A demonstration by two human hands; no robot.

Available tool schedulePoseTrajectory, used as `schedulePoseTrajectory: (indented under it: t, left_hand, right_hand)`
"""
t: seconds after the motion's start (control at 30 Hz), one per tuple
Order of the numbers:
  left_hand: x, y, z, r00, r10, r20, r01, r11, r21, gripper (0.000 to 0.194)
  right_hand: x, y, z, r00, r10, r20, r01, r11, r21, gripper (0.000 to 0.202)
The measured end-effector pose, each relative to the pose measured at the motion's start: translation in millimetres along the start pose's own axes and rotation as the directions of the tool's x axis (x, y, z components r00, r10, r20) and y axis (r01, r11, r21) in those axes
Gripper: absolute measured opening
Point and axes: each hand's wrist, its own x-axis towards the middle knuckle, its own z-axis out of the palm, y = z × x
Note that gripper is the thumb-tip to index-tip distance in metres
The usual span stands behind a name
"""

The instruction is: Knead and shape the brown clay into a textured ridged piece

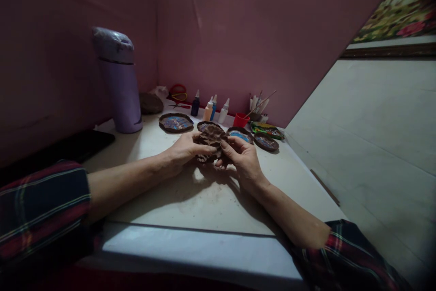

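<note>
Just above the white table (190,200), a lumpy brown piece that looks like clay (211,135) is held between both hands. My left hand (187,149) grips its left side, thumb lying across the front. On the right edge, my right hand (240,157) pinches it with thumb and fingers; some fingertips show beneath. Behind the piece lie a small brown dish (206,125), partly hidden, and a brown dish with blue inside (240,135), close to my right fingers.
A tall purple bottle (121,84) stands at left. Farther back are a painted brown dish (176,122), small dropper bottles (208,110), a red cup (241,120) with a brush, scissors (179,106) and a colourful packet (267,130). Another dish (266,142) lies right.
</note>
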Motion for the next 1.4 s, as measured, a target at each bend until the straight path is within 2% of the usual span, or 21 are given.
schedulePoseTrajectory:
  t: [0.13,0.33,0.43,0.63,0.83,1.1,1.3,1.4]
  left_hand:
    - [0.4,-1.1,-0.9,0.998,0.057,-0.007,-0.056,0.993,0.102,0.026]
    - [0.2,-0.4,0.9,0.994,0.074,-0.079,-0.058,0.980,0.191,0.024]
    - [-0.2,0.5,1.3,0.993,0.087,-0.085,-0.072,0.983,0.166,0.025]
    - [-2.4,4.9,3.0,0.999,0.011,-0.035,-0.009,0.999,0.035,0.026]
    - [-0.2,0.5,0.3,0.996,0.075,0.042,-0.079,0.989,0.124,0.029]
    - [-1.1,3.8,5.3,0.994,0.098,-0.057,-0.084,0.976,0.203,0.028]
    - [-1.1,2.5,5.6,0.995,0.067,-0.073,-0.054,0.985,0.162,0.028]
    - [-0.8,2.9,2.7,0.998,0.028,-0.057,-0.025,0.998,0.064,0.028]
  right_hand:
    - [-1.2,-1.5,0.9,1.000,-0.010,0.026,0.010,1.000,-0.023,0.031]
    - [-3.6,-2.2,2.5,0.999,0.003,0.047,-0.002,1.000,-0.021,0.030]
    - [-3.7,-2.2,2.7,0.999,0.007,0.045,-0.006,1.000,-0.023,0.030]
    - [-2.2,-1.1,1.4,1.000,-0.021,0.019,0.021,0.999,-0.026,0.029]
    - [-2.7,-0.5,0.2,0.999,-0.040,0.035,0.042,0.997,-0.066,0.026]
    - [-4.2,-1.6,2.8,0.998,-0.032,0.054,0.035,0.997,-0.066,0.029]
    - [-2.2,-0.1,1.5,0.999,-0.018,0.044,0.020,0.998,-0.053,0.029]
    - [-1.7,-1.3,0.6,1.000,-0.002,0.017,0.003,0.998,-0.062,0.031]
